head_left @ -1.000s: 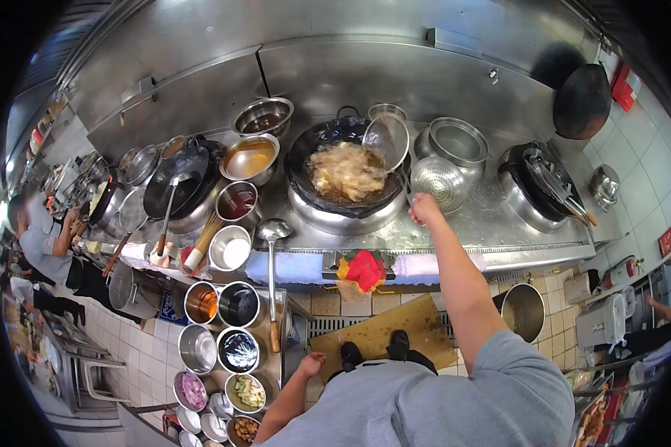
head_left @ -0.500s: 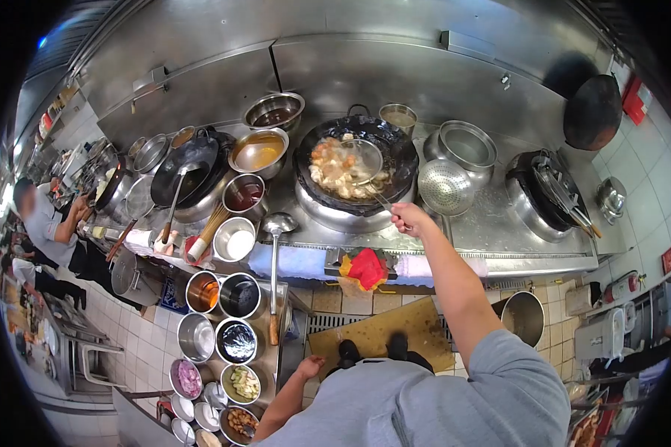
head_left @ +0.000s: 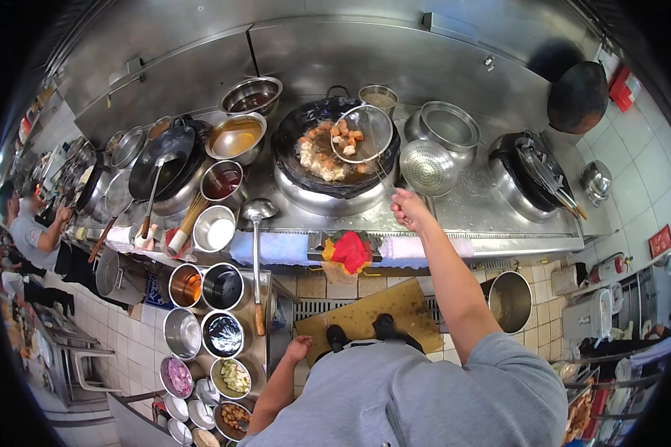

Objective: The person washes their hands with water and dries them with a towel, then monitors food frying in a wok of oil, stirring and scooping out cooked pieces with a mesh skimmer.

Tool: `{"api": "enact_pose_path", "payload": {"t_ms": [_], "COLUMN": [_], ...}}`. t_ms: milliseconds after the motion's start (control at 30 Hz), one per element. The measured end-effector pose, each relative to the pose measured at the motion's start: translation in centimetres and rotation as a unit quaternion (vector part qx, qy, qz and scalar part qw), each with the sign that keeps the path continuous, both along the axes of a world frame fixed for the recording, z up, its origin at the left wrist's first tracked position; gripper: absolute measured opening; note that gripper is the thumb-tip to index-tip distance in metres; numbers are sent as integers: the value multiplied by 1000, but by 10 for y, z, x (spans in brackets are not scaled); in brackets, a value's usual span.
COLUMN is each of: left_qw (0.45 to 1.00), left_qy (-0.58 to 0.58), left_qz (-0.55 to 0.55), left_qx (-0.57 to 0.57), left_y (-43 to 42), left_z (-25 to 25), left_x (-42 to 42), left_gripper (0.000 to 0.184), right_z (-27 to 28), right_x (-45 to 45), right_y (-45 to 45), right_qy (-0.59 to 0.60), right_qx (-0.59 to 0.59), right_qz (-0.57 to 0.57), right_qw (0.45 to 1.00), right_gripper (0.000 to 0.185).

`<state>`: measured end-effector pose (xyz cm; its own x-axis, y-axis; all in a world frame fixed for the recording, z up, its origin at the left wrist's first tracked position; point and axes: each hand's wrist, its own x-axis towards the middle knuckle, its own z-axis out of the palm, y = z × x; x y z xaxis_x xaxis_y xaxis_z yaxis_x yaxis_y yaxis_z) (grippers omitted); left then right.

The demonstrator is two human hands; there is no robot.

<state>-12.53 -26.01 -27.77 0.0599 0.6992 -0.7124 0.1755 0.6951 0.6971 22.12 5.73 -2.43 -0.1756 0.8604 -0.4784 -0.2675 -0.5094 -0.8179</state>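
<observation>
Food pieces point(head_left: 348, 141) lie partly in the mesh strainer point(head_left: 374, 124), whose handle the right hand point(head_left: 408, 209) grips with curled fingers, and partly in the dark wok point(head_left: 314, 182) beneath; the left hand point(head_left: 299, 349) is low beside the metal pots point(head_left: 224, 334), its grasp too small to tell. Bare table point(head_left: 476, 212) opens right of the perforated ladle point(head_left: 428, 168), reaching the front edge. Farther left, a blue box point(head_left: 157, 290) bears unreadable white lettering.

Bright, even light glares off the steel behind the wok point(head_left: 291, 167); far left of it, figures blur, and black, curved edges distort everything.
</observation>
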Motion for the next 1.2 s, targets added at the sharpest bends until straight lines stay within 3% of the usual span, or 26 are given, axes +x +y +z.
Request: {"api": "enact_pose_path", "payload": {"t_ms": [100,433,500,767,800,833,900,933,967,1033,1100,1200], "left_qw": [1000,999,999,999,998,994,981,969,960,938,917,888], "left_qy": [-1,-52,-38,-29,-45,-59,-110,-113,-114,-142,-184,-156], "left_qz": [-8,9,2,0,13,25,38,55,78,93,121,24], "left_qx": [4,11,-1,-28,30,89,157,213,244,301,332,431], "left_y": [5,18,18,24,30,39,62,73,83,97,107,120], "left_z": [6,-1,3,19,23,31,110,140,167,189,230,281], "left_x": [1,-2,-5,10,15,19,26,29,27,11,4,-17], "left_gripper": [25,23,23,22,22,22,21,19,12,5,14,13], "right_z": [4,10,16,33,32,28,6,-40,-29,-48,-54,-75], "right_x": [16,6,10,25,32,40,67,102,97,110,120,138], "right_y": [10,20,20,23,17,10,-16,-15,-52,-99,-128,-144], "right_qy": [-15,-170,-293,-285,-272,-255,-390,-525,-554,-620,-642,-687], "right_qx": [2,46,112,122,143,164,323,431,300,261,246,199], "right_qz": [-49,-33,-57,-112,-161,-211,-226,-239,-224,-195,-161,-73], "right_qw": [999,984,948,944,938,929,832,694,744,714,708,695], "right_gripper": [48,43,46,46,44,44,45,49,50,52,52,50]}}
